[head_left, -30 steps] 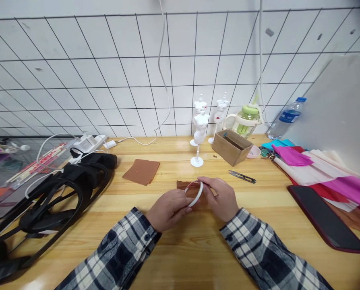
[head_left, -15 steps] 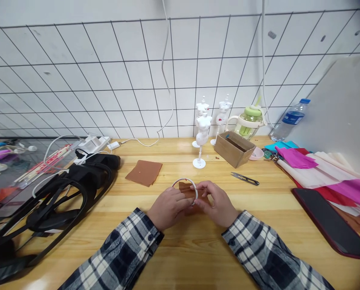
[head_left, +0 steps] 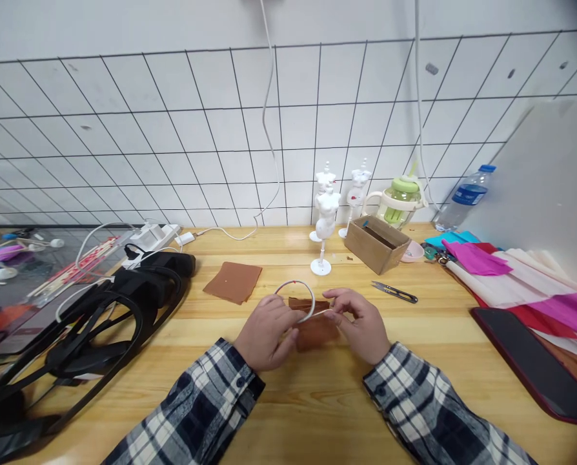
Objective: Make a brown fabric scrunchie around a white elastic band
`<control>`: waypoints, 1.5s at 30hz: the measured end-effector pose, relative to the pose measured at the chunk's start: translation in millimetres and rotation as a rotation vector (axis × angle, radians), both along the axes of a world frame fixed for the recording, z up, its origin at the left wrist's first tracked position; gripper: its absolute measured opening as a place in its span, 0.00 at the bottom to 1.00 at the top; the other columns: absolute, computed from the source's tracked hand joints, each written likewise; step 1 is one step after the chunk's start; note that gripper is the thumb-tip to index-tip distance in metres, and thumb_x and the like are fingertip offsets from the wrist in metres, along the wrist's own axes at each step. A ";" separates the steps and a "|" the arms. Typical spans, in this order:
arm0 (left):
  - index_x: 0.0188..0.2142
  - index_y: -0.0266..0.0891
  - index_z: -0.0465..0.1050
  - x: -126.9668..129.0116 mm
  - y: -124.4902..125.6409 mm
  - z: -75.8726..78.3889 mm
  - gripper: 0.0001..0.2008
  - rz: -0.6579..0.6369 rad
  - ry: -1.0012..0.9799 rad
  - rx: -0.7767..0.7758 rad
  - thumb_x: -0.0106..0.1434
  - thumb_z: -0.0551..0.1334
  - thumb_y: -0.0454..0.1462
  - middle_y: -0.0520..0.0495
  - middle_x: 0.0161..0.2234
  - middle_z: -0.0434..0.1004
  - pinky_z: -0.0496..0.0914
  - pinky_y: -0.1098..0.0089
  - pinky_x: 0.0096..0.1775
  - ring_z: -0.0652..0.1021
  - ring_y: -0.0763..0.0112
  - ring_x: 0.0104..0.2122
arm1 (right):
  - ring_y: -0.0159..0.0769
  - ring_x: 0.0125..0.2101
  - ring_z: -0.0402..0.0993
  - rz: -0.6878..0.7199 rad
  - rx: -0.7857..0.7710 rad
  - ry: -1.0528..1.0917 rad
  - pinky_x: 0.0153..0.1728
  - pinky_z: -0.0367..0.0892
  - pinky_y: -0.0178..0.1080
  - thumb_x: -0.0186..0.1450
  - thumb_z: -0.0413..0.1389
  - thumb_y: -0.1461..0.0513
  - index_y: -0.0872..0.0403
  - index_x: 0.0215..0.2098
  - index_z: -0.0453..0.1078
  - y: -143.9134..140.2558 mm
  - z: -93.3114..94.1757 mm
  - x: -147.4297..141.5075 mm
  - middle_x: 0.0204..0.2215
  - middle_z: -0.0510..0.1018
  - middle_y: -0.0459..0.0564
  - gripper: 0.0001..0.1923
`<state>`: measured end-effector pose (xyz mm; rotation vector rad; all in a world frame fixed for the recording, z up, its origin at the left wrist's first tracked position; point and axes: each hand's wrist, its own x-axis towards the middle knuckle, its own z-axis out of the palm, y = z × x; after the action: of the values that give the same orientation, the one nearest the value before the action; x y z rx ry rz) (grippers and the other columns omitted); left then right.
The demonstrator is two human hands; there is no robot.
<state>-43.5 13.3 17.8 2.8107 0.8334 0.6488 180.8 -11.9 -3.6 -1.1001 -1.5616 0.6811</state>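
My left hand point(head_left: 270, 330) is closed on the lower left of a thin white ring point(head_left: 312, 294), which stands up above the table with a tiny red spot at its top. From the ring's lower right a thin pale strand point(head_left: 321, 312) runs to my right hand point(head_left: 359, 323), whose thumb and forefinger are pinched on its end. Whether the strand is thread or wire I cannot tell. Beneath and behind the ring lies a piece of brown cloth point(head_left: 312, 336), partly covered by my hands. A second brown cloth square point(head_left: 233, 282) lies flat beyond my left hand.
Thread snips point(head_left: 395, 292) lie right of my hands. Behind stand white mannequin stands point(head_left: 326, 223), a cardboard box point(head_left: 376, 248) and a green-lidded jug point(head_left: 399, 197). Black straps point(head_left: 124, 316) lie left; a phone point(head_left: 535, 365) and coloured cloths point(head_left: 516, 271) lie right.
My right hand has moved away from the ring to the right, drawing the pale strand out between my hands. The ring stays in my left hand. The view has tipped slightly upward.
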 end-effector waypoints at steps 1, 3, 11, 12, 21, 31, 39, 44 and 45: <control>0.44 0.38 0.70 -3.2 2.4 1.4 0.14 0.031 -0.007 0.018 0.64 0.49 0.36 0.45 0.30 0.72 0.62 0.58 0.44 0.69 0.63 0.33 | 0.40 0.42 0.73 -0.028 -0.019 0.059 0.38 0.67 0.40 0.61 0.60 0.58 0.51 0.27 0.65 0.8 -0.4 1.3 0.41 0.77 0.52 0.10; 0.41 0.38 0.71 -10.8 8.6 3.2 0.13 0.098 -0.014 0.053 0.63 0.49 0.34 0.46 0.29 0.71 0.61 0.57 0.49 0.70 0.64 0.34 | 0.38 0.40 0.73 -0.081 -0.055 0.185 0.38 0.68 0.40 0.60 0.61 0.58 0.51 0.27 0.65 3.8 -1.8 4.9 0.38 0.78 0.50 0.10; 0.38 0.39 0.71 -29.2 25.2 2.1 0.10 0.222 -0.085 0.087 0.66 0.51 0.36 0.46 0.30 0.73 0.62 0.61 0.44 0.70 0.64 0.35 | 0.32 0.29 0.71 -0.224 -0.133 0.491 0.32 0.65 0.36 0.54 0.65 0.57 0.51 0.34 0.64 21.8 -7.8 25.8 0.29 0.76 0.45 0.16; 0.37 0.39 0.71 -28.5 25.1 1.1 0.10 0.234 -0.096 0.089 0.66 0.51 0.37 0.47 0.29 0.73 0.62 0.61 0.43 0.70 0.64 0.34 | 0.32 0.28 0.70 -0.222 -0.139 0.489 0.31 0.65 0.36 0.54 0.65 0.57 0.51 0.38 0.64 22.3 -7.8 26.5 0.27 0.76 0.44 0.18; 0.29 0.39 0.78 -19.6 20.8 -2.9 0.10 0.260 -0.340 0.071 0.62 0.60 0.39 0.52 0.17 0.71 0.61 0.69 0.31 0.68 0.73 0.20 | 0.31 0.27 0.68 -0.160 -0.182 0.440 0.32 0.63 0.35 0.55 0.64 0.56 0.51 0.41 0.67 18.4 -7.6 21.6 0.26 0.74 0.42 0.18; 0.36 0.38 0.78 -8.5 8.6 2.7 0.12 0.129 -0.379 -0.400 0.63 0.59 0.43 0.45 0.31 0.79 0.68 0.69 0.37 0.75 0.68 0.31 | 0.29 0.26 0.67 -0.173 -0.233 0.503 0.30 0.63 0.34 0.53 0.66 0.56 0.52 0.39 0.68 20.6 -9.1 24.4 0.26 0.74 0.43 0.19; 0.36 0.38 0.73 -7.8 4.9 4.4 0.12 0.156 -0.190 -0.261 0.66 0.52 0.40 0.49 0.25 0.73 0.64 0.70 0.32 0.71 0.70 0.26 | 0.31 0.27 0.70 -0.137 -0.220 0.467 0.31 0.66 0.36 0.52 0.66 0.55 0.52 0.37 0.68 17.5 -6.8 21.4 0.26 0.75 0.44 0.18; 0.35 0.41 0.75 -7.7 5.4 5.4 0.09 0.162 -0.136 -0.036 0.64 0.57 0.40 0.49 0.24 0.75 0.63 0.68 0.33 0.72 0.69 0.26 | 0.32 0.27 0.71 -0.114 -0.244 0.474 0.30 0.67 0.35 0.51 0.67 0.55 0.52 0.35 0.68 16.0 -5.2 19.1 0.25 0.75 0.44 0.19; 0.32 0.41 0.75 -7.4 5.6 5.4 0.09 0.166 -0.134 0.001 0.63 0.57 0.40 0.50 0.22 0.74 0.62 0.68 0.32 0.71 0.69 0.25 | 0.32 0.27 0.71 -0.110 -0.248 0.468 0.30 0.67 0.36 0.50 0.67 0.55 0.52 0.35 0.68 16.0 -5.3 18.6 0.25 0.75 0.44 0.19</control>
<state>-50.9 18.9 23.2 2.6828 1.0475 0.8514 199.4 4.2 -8.8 -1.0996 -1.0299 0.9955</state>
